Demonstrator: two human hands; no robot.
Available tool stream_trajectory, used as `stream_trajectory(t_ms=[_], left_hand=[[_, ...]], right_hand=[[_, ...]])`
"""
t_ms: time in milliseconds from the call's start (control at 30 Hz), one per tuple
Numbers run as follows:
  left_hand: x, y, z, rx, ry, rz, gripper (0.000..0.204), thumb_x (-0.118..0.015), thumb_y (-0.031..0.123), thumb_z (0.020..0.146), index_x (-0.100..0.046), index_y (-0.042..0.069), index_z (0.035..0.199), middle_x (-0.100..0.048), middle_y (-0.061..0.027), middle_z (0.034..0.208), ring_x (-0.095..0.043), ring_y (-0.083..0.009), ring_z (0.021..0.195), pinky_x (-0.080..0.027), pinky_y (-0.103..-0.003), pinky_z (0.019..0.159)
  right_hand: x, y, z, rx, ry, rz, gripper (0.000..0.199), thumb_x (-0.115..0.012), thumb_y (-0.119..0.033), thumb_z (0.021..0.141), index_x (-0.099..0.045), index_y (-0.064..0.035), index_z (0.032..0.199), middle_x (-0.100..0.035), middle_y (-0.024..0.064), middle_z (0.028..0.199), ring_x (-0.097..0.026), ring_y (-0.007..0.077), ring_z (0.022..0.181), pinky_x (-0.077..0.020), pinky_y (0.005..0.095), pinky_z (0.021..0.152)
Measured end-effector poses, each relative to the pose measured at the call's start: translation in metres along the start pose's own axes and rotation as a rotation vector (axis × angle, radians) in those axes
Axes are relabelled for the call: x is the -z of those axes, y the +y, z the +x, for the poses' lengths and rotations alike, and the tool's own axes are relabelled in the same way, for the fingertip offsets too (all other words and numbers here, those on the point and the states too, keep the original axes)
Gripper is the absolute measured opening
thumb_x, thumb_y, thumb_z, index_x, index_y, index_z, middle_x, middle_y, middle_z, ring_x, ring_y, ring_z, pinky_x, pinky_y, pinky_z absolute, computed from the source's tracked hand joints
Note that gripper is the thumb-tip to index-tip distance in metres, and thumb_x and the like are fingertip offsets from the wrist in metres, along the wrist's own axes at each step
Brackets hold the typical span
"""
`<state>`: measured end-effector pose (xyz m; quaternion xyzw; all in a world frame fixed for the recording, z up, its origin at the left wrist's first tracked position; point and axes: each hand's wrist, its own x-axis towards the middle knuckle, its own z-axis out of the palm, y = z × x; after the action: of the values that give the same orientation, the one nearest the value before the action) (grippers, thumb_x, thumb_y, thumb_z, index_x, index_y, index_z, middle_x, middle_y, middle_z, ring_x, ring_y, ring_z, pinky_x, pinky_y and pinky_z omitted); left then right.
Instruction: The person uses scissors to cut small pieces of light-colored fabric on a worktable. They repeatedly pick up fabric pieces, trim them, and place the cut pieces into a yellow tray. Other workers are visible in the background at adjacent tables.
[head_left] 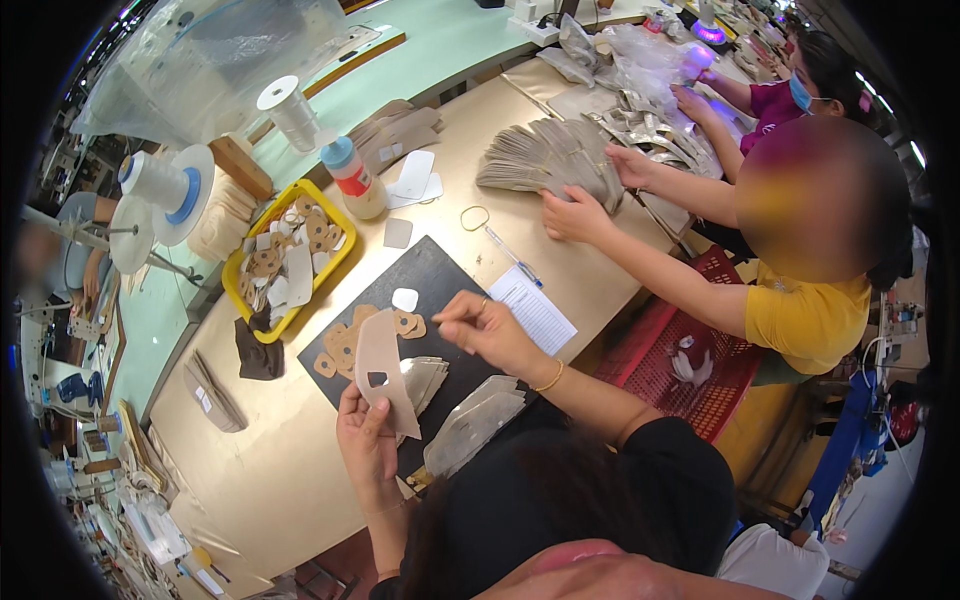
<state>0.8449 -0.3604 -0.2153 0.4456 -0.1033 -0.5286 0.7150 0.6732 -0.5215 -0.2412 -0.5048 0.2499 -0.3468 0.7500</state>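
My left hand [368, 435] is closed on the lower edge of a curved beige cut piece [378, 345] with a small dark opening in it. The piece stands upright above a black board [435, 270]. To its right my right hand [490, 332] hangs over the board, fingertips pinched together; what they hold, if anything, is too small to name. Several tan pieces with holes [345, 338] lie on the board beside a small white patch [405, 299]. Fanned light cut pieces [425, 380] rest behind the held one, and another stack [475, 425] lies nearer me.
A yellow basket [345, 248] of small pieces stands at the left, beside a blue-capped bottle [352, 180]. A pen [515, 258] and a written sheet [535, 310] lie right of the board. Across the table, a co-worker in yellow handles a large bundle of strips [550, 160] above a red crate [690, 350].
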Motion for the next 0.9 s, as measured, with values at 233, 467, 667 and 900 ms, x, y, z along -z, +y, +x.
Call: stream_trajectory(t_ms=[233,467,667,900], left_hand=[[-0.006,0.005,-0.004,0.059,0.009,-0.102,0.027,-0.061,0.005,0.093,-0.055,0.002,0.119,-0.066,-0.0077,0.110,-0.065,-0.0174,0.102,-0.053,-0.032,0.093],[-0.005,0.002,-0.003,0.091,0.030,-0.108,0.021,-0.061,0.008,0.094,-0.057,0.003,0.113,-0.067,-0.0080,0.103,-0.067,-0.0176,0.095,-0.056,-0.034,0.087],[-0.010,-0.002,-0.001,0.116,0.023,-0.092,0.025,-0.063,0.009,0.092,-0.057,0.003,0.115,-0.066,-0.0095,0.107,-0.066,-0.0183,0.098,-0.055,-0.035,0.088],[-0.023,0.005,-0.005,0.179,0.023,-0.045,0.029,-0.063,0.006,0.091,-0.058,0.003,0.119,-0.066,-0.0084,0.108,-0.066,-0.0158,0.098,-0.055,-0.032,0.087]], right_hand=[[0.031,-0.003,0.011,0.018,0.032,0.896,0.018,-0.062,-0.028,0.096,-0.058,-0.0102,0.096,-0.057,-0.0021,0.093,-0.039,0.0061,0.053,-0.0351,0.0254,0.057],[0.090,-0.030,0.017,0.170,0.220,1.284,0.022,-0.059,-0.030,0.098,-0.062,-0.0127,0.110,-0.061,-0.0017,0.093,-0.037,0.0055,0.055,-0.0288,0.0235,0.055],[0.081,-0.030,0.014,0.097,0.180,0.845,0.023,-0.057,-0.028,0.099,-0.060,-0.0097,0.111,-0.061,0.0010,0.098,-0.039,0.0071,0.055,-0.0305,0.0238,0.054],[0.011,-0.012,0.001,0.149,-0.042,0.015,0.019,-0.065,-0.009,0.093,-0.062,-0.0011,0.111,-0.057,0.0070,0.102,-0.048,0.0092,0.063,-0.0416,0.0237,0.061]])
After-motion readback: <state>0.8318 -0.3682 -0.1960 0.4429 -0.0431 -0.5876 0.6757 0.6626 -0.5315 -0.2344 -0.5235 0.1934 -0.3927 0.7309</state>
